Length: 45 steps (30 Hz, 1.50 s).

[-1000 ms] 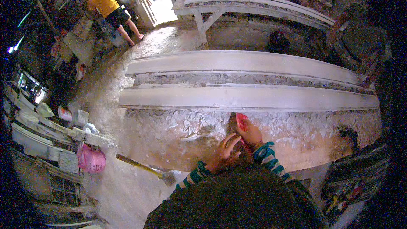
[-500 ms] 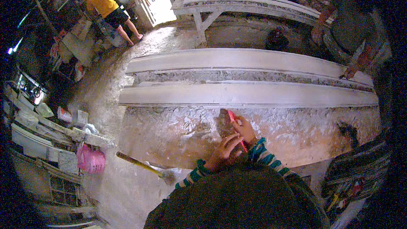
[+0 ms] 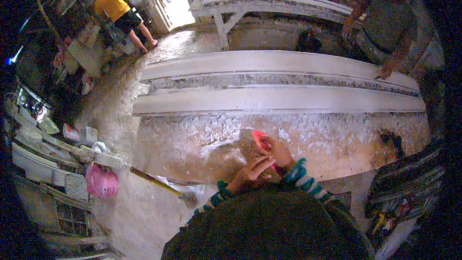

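A long, thin red object (image 3: 261,138), its kind not clear, is in my right hand (image 3: 280,154), whose fingers are closed around it. Its upper end sticks out past the fingers, and a bit of red shows lower down. My left hand (image 3: 250,169) lies close beside, fingers stretched toward the object's lower part; whether they touch it is unclear. Both hands are over the near, stained part of the worktable (image 3: 192,161). Beyond them lies a long pale molded strip (image 3: 279,101), with a second pale strip (image 3: 269,62) parallel and farther back.
A co-worker's hand (image 3: 386,71) rests at the far strip's right end. Another person in a yellow shirt (image 3: 113,2) bends by the bright doorway. A long-handled tool (image 3: 156,183) lies at the left near a pink bucket (image 3: 102,181). A white bench (image 3: 274,0) stands behind.
The red object has turned, with its broader face now showing, and my right hand has turned with it. At the right, the co-worker has leaned further into view.
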Motion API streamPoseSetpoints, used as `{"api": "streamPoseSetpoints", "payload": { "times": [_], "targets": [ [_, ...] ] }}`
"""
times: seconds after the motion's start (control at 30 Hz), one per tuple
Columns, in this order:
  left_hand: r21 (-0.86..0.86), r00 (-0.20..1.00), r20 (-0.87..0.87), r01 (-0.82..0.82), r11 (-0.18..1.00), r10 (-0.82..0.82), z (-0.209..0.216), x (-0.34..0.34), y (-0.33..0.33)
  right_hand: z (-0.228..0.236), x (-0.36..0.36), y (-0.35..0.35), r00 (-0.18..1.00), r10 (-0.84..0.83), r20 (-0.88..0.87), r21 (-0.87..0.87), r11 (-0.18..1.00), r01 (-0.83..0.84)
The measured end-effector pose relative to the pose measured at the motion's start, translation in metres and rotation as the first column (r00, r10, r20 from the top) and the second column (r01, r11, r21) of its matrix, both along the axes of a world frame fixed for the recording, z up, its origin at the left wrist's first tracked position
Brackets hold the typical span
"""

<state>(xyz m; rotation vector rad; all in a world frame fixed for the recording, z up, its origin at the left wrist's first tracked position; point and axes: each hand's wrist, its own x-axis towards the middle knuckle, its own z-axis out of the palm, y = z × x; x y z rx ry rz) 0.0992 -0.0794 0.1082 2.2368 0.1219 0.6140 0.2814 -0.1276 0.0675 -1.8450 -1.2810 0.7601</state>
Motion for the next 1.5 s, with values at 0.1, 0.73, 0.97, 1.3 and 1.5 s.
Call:
{"api": "streamPoseSetpoints", "payload": {
  "times": [0.1,0.73,0.97,1.3,1.5],
  "targets": [
    [-0.012,0.993,-0.094,0.067,0.998,-0.068,-0.005,-0.004,-0.006,0.013,0.005,-0.057,0.976,-0.154,0.152,-0.136,0.975,0.175],
    [-0.051,0.984,-0.127,0.121,0.991,-0.127,-0.022,0.001,-0.026,0.031,0.075,-0.084,0.75,-0.655,0.092,0.011,0.754,0.657],
    [-0.073,0.98,-0.149,0.123,0.99,-0.132,-0.02,-0.005,-0.028,0.008,0.071,-0.011,0.885,-0.421,0.199,-0.386,0.797,0.465],
    [-0.073,0.992,-0.123,0.031,0.997,-0.04,-0.009,-0.009,-0.033,0.018,0.012,-0.001,0.94,-0.228,-0.253,0.088,0.962,0.257],
    [-0.295,0.974,-0.227,-0.059,0.954,-0.01,-0.012,-0.011,-0.032,-0.002,0.029,0.016,0.9,-0.363,0.241,-0.19,0.892,0.41]
  ]
}}
